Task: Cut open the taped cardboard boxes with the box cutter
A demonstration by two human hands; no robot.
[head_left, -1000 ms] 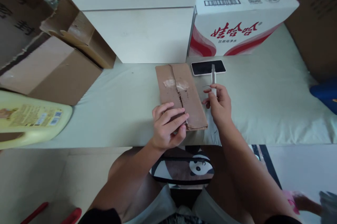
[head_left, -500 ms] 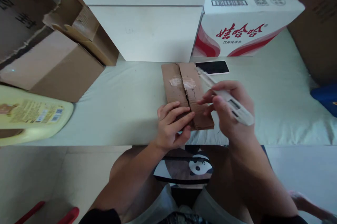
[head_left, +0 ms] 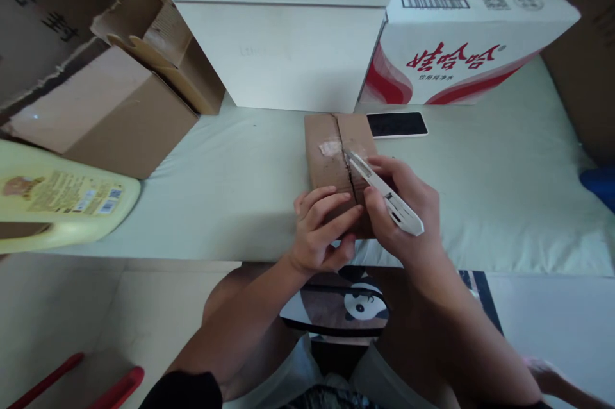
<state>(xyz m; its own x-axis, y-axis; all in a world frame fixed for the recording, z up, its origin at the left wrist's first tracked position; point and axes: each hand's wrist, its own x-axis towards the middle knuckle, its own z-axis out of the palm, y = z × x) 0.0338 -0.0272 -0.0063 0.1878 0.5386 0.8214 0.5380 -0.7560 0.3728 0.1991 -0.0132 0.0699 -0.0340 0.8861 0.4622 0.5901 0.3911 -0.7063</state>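
A small brown cardboard box (head_left: 323, 133) lies on the pale green cloth, a seam running down its top with scraps of clear tape on it. My left hand (head_left: 323, 229) holds the near left part of the box, fingers across the top and thumb at the near edge. In my right hand (head_left: 408, 204) is a white box cutter (head_left: 384, 190), gripped between thumb and fingers. Its tip points away from me and meets the seam near the tape. The box's near right corner is hidden behind my right hand.
Behind the box lies a phone (head_left: 398, 124). White cartons (head_left: 283, 56) and a red-and-white carton (head_left: 432, 43) stand at the back. Brown boxes (head_left: 134, 120) and a yellow jug (head_left: 72, 197) are at left, a blue object (head_left: 598, 186) at right. The cloth-covered surface (head_left: 216, 204) ends near my knees.
My right hand has brought the box cutter left and down from above the box's right side onto the seam. My left hand keeps its hold. The whole view has shifted slightly.
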